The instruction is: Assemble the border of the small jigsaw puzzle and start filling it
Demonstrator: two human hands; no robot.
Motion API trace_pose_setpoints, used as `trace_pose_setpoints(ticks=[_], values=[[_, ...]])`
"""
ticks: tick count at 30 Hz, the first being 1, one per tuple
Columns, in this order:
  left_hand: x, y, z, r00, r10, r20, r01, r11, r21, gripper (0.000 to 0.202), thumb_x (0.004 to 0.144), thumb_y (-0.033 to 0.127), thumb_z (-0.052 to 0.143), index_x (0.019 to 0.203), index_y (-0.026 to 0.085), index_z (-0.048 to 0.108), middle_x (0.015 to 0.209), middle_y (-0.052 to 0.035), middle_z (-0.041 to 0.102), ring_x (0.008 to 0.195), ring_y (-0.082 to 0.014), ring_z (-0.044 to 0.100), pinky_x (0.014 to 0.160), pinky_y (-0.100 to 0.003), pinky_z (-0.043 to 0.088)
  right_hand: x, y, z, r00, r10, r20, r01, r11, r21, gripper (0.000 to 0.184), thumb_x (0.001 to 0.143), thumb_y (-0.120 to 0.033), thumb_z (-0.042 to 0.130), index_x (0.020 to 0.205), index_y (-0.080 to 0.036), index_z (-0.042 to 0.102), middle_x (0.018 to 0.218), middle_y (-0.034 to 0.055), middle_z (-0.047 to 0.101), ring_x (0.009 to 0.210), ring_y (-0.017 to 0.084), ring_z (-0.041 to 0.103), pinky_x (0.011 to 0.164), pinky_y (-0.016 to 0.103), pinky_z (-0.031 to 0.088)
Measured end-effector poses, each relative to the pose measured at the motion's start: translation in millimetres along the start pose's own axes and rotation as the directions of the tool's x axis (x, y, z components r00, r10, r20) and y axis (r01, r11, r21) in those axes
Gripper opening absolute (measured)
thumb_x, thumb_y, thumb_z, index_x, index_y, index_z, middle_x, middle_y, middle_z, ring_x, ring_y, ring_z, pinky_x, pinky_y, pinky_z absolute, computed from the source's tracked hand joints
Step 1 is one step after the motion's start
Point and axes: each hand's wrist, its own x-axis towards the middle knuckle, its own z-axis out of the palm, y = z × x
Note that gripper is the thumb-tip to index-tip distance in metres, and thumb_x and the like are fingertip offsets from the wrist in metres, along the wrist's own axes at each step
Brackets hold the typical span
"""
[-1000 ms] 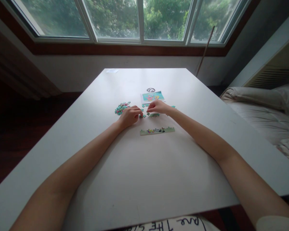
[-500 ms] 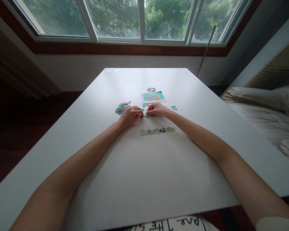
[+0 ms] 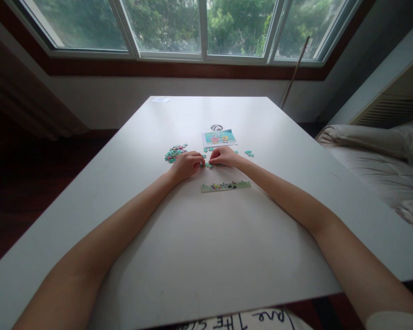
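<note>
Small green jigsaw puzzle pieces (image 3: 209, 165) lie on the white table between my hands. My left hand (image 3: 187, 165) rests beside them with its fingers curled and closed down on a puzzle piece at their tips. My right hand (image 3: 223, 156) comes in from the right, thumb and forefinger pinched on another puzzle piece, mostly hidden by the fingers. Left of my left hand is a heap of loose puzzle pieces (image 3: 175, 153). A joined puzzle strip (image 3: 226, 186) lies nearer to me. Behind my hands is a picture card (image 3: 220, 137) with cartoon figures.
A few joined green pieces (image 3: 249, 153) lie right of my right hand. Beyond the card is a round black-and-white mark (image 3: 216, 128) on the white table (image 3: 179, 256). A clear scrap (image 3: 161, 100) lies at the far left corner. A padded seat (image 3: 371, 160) stands at the right.
Both hands stay almost in place. The fingers of my right hand have shifted very slightly at the small green pieces.
</note>
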Motion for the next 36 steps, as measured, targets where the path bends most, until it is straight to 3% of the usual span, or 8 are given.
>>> trace_pose_setpoints(ticks=[6,11,15,30,36], values=[[0,2,-0.2,1.0,-0.01,0.0,0.01,1.0,-0.013,0.033,0.068,0.005,0.041,0.072,0.019,0.07,0.082,-0.0027,0.07,0.074,-0.0136,0.063,0.07,-0.022,0.049,1,3,-1,1.0,-0.011,0.002,0.011,1.0,0.02,0.017,0.07,-0.024,0.064,0.079,-0.011,0.072,0.071,0.0033,0.068,0.065,0.011,0.055,0.06,0.021,0.037],[-1,1,0.2,1.0,-0.025,0.016,0.026,1.0,-0.018,0.032,0.069,0.005,0.042,0.072,0.019,0.07,0.082,-0.0029,0.07,0.074,-0.0137,0.064,0.071,-0.023,0.049,3,10,-9,0.986,-0.073,0.152,0.052,0.99,0.134,0.028,0.066,-0.032,0.07,0.085,-0.011,0.071,0.073,0.0029,0.065,0.065,0.01,0.054,0.058,0.021,0.038],[-2,-1,1.2,1.0,-0.02,0.013,0.02,1.0,-0.008,0.031,0.069,0.006,0.042,0.072,0.019,0.07,0.083,-0.0029,0.07,0.074,-0.0137,0.064,0.071,-0.023,0.049,3,12,-11,0.972,-0.102,0.214,0.078,0.99,0.115,0.039,0.058,-0.035,0.075,0.09,-0.012,0.069,0.072,0.0009,0.061,0.063,0.009,0.052,0.057,0.021,0.037],[-2,0,0.0,1.0,-0.016,0.008,0.016,1.0,-0.008,0.031,0.07,0.005,0.042,0.072,0.019,0.07,0.083,-0.003,0.07,0.074,-0.0139,0.064,0.071,-0.023,0.049,0,7,-11,0.98,-0.108,0.167,0.095,0.992,0.087,0.029,0.062,-0.029,0.073,0.087,-0.014,0.071,0.071,0.0012,0.063,0.067,0.011,0.055,0.06,0.022,0.039],[-1,0,0.7,1.0,-0.008,0.012,0.008,1.0,-0.009,0.032,0.069,0.005,0.042,0.072,0.019,0.07,0.083,-0.0029,0.07,0.075,-0.0144,0.064,0.071,-0.023,0.049,-3,1,-12,0.985,-0.128,0.114,0.131,0.991,-0.016,0.023,0.063,-0.026,0.074,0.082,-0.014,0.073,0.07,0.0022,0.066,0.067,0.012,0.056,0.059,0.021,0.037]])
